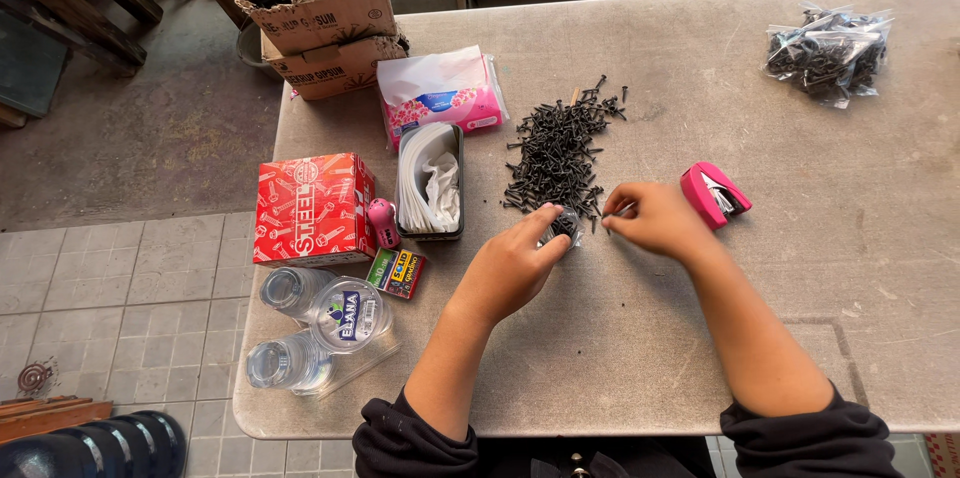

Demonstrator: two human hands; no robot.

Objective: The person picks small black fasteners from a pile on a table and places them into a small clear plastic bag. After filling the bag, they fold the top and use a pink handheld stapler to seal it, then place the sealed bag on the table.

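The left hand (515, 263) pinches a small clear bag (563, 226) near the surface's middle. The right hand (655, 220) pinches one black screw (607, 225). Screws look hard and pointy; hold the middle.

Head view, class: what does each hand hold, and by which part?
Left hand pinches a small clear bag of screws at its top edge. Right hand holds one black screw between its fingers.

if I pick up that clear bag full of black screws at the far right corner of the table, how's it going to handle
The clear bag of screws would probably sag and shift in the grip, since its thin plastic looks crumpled and soft. It likely feels heavy for its size, being packed dark with metal screws. Screw points may poke through the film, so a pinch at one corner could tear it.
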